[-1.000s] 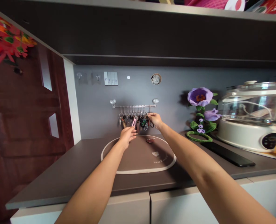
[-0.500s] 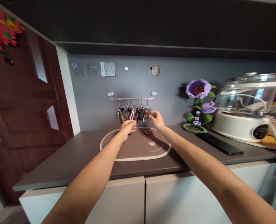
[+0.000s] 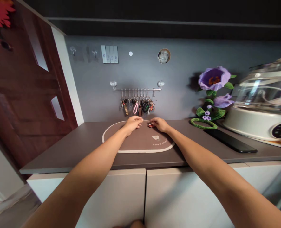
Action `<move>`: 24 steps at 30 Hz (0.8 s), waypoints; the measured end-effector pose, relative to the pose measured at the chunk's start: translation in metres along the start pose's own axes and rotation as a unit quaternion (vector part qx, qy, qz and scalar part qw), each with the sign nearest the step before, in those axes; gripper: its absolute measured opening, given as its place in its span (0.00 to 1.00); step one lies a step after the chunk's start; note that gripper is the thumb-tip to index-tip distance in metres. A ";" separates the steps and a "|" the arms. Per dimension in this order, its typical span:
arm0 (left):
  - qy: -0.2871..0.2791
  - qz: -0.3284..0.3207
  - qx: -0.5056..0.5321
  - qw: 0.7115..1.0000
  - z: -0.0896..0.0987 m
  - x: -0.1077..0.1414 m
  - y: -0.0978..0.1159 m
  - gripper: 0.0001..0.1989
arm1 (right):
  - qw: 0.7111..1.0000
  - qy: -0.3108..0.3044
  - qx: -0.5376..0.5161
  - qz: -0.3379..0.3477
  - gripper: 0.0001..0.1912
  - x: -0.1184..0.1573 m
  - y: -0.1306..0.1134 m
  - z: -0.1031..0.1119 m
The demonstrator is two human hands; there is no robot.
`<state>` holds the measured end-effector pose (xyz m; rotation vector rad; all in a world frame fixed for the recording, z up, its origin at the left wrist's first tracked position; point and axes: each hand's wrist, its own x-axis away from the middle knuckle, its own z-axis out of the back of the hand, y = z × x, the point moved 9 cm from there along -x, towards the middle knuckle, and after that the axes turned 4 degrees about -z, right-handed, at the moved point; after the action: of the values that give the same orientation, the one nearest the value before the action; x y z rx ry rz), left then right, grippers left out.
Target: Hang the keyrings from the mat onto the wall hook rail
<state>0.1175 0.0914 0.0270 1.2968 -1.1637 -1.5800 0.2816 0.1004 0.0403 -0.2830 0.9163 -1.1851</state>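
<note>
My right hand is low over the brown mat, its fingertips closed on a small flat dark red item whose kind I cannot make out. Left of it, my left hand hovers above the mat with loosely bent fingers, slightly apart; I see nothing held in it. Behind both hands, several key bunches hang from hooks on a clear rail. Among them are a pink strap, a brown fob and an orange-and-black bunch of keys near the right end.
A purple fabric flower with a green ring base stands to the right. A black phone lies in front of a white appliance with a clear upper part. Overhead runs a dark cabinet; a dark red door is on the left.
My right hand has come down from beside the hanging keys to the small dark red item on the mat. My left hand stays over the mat. The view has tilted downward.
</note>
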 end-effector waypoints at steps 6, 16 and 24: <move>-0.007 0.010 -0.011 1.000 -0.004 0.002 -0.006 0.05 | 0.998 -0.051 -0.024 0.027 0.10 -0.002 -0.004 -0.013; -0.014 -0.009 -0.064 0.998 -0.003 -0.002 -0.013 0.03 | 0.997 -0.061 0.027 0.037 0.08 -0.003 -0.017 -0.009; -0.007 -0.042 -0.076 0.996 -0.003 -0.003 -0.007 0.06 | 0.993 -0.057 0.070 0.072 0.05 0.002 -0.042 0.001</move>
<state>0.1205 0.0955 0.0211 1.2510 -0.9885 -1.7052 0.2546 0.0814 0.0667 -0.1666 0.7372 -1.0832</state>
